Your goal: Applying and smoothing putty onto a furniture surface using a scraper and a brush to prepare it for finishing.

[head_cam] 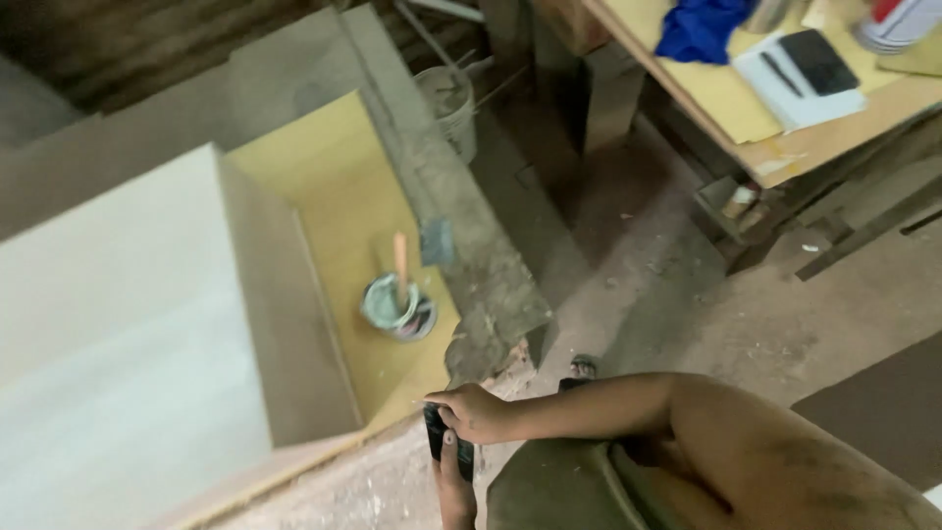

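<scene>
Head view looked down on a dusty workshop floor (687,285). Big pale board (118,324) filled the left, its brown edge face turned toward a yellow panel (339,196) beside it. On that yellow panel sat a small round tin (397,309) with greyish paste inside and a wooden-handled tool (400,260) stuck upright in it. A rough grey plank (461,236) ran along the yellow panel's right side, a small grey scraper-like piece (437,240) lying on it. A dirty bucket (449,108) stood at the plank's far end. Top right, a workbench (785,147) carried a blue cloth (699,29), a white flat pad (795,83) with a black rectangle and a pen on it, and a white can with red and dark bands (898,25) cut by the frame edge; label too blurred to read.

Small dark flat object (446,442), roughly rectangular, sat bottom centre, just past the near corner of the yellow panel, over the rubble edge. Right hand (476,412) curled round its top end, grasping it. Left hand (453,486) came up from below, fingers laid along its lower part, holding it too. Details of the object too blurred to tell. Olive shorts (569,486) and a bare knee showed beside the hands, nothing between the hands and the panel corner.
</scene>
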